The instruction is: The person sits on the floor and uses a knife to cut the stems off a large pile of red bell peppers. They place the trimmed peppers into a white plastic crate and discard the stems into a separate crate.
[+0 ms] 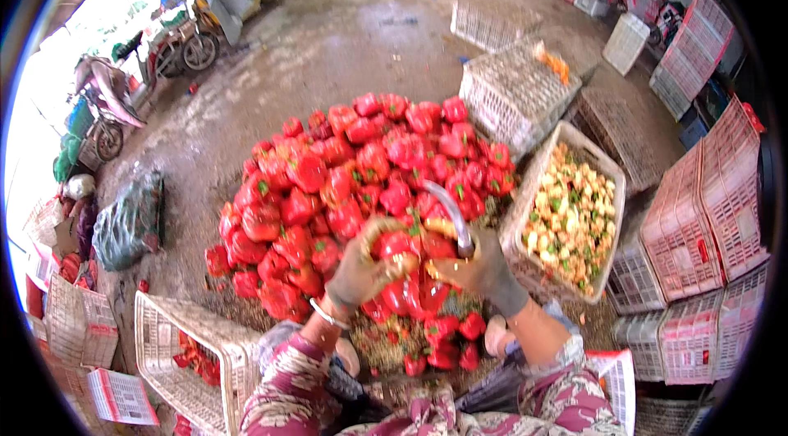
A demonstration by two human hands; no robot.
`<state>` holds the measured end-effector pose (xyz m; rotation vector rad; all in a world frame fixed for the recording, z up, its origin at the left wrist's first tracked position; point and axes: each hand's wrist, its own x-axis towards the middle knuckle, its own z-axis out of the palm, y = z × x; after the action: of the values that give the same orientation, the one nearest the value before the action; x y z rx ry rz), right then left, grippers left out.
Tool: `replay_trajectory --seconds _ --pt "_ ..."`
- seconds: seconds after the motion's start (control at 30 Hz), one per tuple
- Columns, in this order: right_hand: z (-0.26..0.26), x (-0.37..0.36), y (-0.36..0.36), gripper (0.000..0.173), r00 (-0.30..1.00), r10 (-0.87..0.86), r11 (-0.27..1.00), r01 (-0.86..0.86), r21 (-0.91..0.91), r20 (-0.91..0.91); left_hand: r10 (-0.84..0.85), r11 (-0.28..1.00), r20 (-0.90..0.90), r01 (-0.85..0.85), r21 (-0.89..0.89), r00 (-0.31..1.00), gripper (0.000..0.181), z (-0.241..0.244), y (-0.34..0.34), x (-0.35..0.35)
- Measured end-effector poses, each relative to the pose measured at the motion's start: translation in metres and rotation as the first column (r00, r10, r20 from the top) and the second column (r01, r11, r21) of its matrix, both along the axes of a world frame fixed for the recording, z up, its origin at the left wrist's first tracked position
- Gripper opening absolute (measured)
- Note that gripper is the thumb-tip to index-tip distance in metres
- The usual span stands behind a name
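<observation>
A red bell pepper (397,244) is between my two gloved hands, in front of the pepper pile. My left hand (368,267) curls around its left side, thumb and fingers against the red flesh. In my right hand (483,270) is a knife with a curved blade (448,205), pointing up and away from me. The fingers of that hand also touch the pepper's right side. Glossy red peppers (403,296) lie just below the hands; whether they are whole or cut is unclear. A large heap of red bell peppers (301,208) covers the ground ahead.
To the right stands a plastic crate (617,208) of pale pepper cores with green stems. A tipped crate (178,319) at lower left holds red pieces. An overturned crate (523,88), stacked crates (683,220), a green mesh sack (129,220) and parked motorbikes (200,51) surround the heap.
</observation>
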<state>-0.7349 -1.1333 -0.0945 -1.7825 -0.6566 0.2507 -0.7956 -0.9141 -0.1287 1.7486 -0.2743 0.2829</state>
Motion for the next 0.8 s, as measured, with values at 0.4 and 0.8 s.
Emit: replay_trajectory --seconds 0.4,0.8 --pt "0.011 0.0 -0.006 0.051 0.928 0.134 0.966 -0.045 0.254 -0.347 -0.046 0.992 0.003 0.046 -0.114 0.999 0.057 0.018 -0.004 -0.003" --pt "0.001 0.004 0.001 0.046 0.902 0.057 0.907 0.132 0.399 -0.427 -0.05 0.747 -0.171 -0.077 -0.661 0.984 0.041 0.002 -0.01 0.004"
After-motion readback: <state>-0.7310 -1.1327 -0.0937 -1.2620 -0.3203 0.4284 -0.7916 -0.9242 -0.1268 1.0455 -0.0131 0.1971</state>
